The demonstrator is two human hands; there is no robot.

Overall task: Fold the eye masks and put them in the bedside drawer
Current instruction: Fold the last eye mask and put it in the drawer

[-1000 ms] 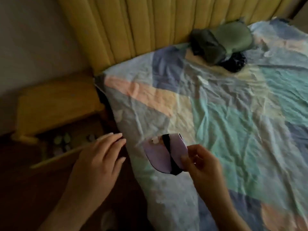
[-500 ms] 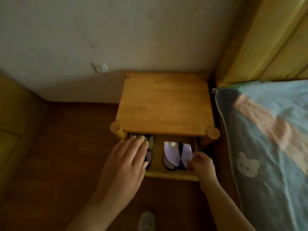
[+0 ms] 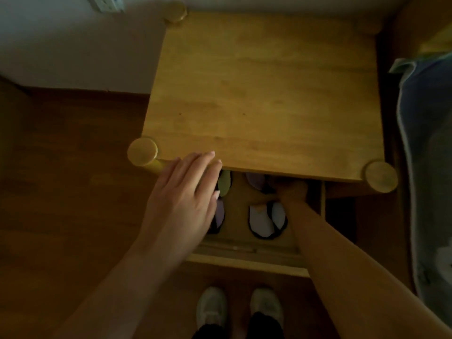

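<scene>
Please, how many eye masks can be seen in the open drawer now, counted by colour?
Purple eye masks: 3, front right, back right, and front left, partly behind the left hand
Green eye mask: 1
Total: 4 visible; the hands may hide more.

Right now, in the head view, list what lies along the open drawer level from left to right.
Wood floor → left hand → green folded eye mask → white folded eye mask with black trim → right forearm → drawer's right wall → bed sheet.
</scene>
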